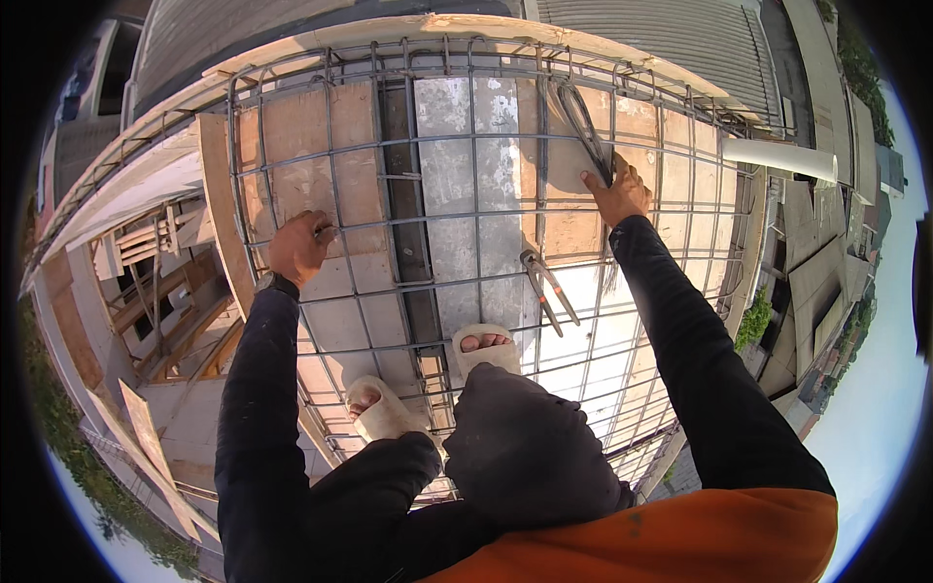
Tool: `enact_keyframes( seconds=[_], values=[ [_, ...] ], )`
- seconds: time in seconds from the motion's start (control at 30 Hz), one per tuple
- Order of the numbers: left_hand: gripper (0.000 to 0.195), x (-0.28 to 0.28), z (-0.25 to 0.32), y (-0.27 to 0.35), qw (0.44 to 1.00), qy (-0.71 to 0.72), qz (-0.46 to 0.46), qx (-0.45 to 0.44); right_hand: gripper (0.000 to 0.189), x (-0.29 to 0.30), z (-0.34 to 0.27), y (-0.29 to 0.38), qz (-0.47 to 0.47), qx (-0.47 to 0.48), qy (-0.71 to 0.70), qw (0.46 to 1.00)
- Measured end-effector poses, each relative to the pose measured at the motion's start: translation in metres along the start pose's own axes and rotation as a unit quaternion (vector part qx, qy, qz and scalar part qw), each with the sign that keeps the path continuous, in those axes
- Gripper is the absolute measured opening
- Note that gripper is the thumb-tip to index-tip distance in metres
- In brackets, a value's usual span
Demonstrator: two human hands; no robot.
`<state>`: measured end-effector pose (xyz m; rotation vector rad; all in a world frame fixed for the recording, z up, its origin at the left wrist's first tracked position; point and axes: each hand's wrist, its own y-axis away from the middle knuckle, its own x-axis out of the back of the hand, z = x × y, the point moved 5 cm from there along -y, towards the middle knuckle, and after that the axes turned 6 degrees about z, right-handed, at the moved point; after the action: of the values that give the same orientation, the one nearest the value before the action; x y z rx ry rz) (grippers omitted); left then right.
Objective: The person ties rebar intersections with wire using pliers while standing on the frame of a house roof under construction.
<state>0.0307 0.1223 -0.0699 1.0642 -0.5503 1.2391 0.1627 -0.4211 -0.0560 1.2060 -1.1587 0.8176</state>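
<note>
My left hand (300, 246) is at the left of a steel rebar grid (437, 216), its fingers curled beside a crossing of bars. Whether a thin wire is between those fingers is too small to tell. My right hand (623, 191) is around a looped bundle of dark tie wire (583, 127), which slants across the bars at the upper right. Loose wire ends show below that wrist. Between my hands, nearer my feet, a pair of end-cutting pincers (548, 290) with orange marks on its handles lies on the grid, jaws pointing away from me.
Under the grid are plywood panels (306, 146) and a grey metal sheet (452, 167). My sandalled feet (485, 348) are among the bars. A timber edge board (437, 23) borders the far side. A white pipe (780, 158) sticks out right. An opening with timber framing (175, 291) lies left.
</note>
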Motion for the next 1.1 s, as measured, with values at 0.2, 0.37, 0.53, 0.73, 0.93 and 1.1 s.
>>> enact_keyframes(
  seconds=[0.2,0.37,0.53,0.73,0.93,1.1],
  values=[
    [0.025,0.001,0.001,-0.001,0.999,0.030,0.008,0.015,0.044,-0.021,0.025,-0.006,0.108,0.037,-0.001,0.993],
    [0.030,-0.003,-0.008,0.007,0.999,0.030,0.028,-0.020,0.062,0.048,-0.004,0.006,0.156,0.080,-0.078,0.981],
    [0.056,0.048,0.051,0.042,0.977,0.186,0.053,-0.094,0.063,0.127,-0.133,0.092,0.028,0.223,-0.344,0.912],
    [0.056,0.144,0.146,0.067,0.806,0.542,0.190,-0.141,0.042,0.101,-0.306,0.232,-0.178,0.349,-0.560,0.730],
    [0.047,0.172,0.105,0.117,0.890,0.452,0.043,0.029,0.039,0.103,-0.309,0.222,-0.241,0.360,-0.413,0.801],
    [0.053,0.132,0.063,0.157,0.872,0.474,-0.066,0.100,0.059,0.109,-0.301,0.212,-0.194,0.310,-0.584,0.725]
  ],
)
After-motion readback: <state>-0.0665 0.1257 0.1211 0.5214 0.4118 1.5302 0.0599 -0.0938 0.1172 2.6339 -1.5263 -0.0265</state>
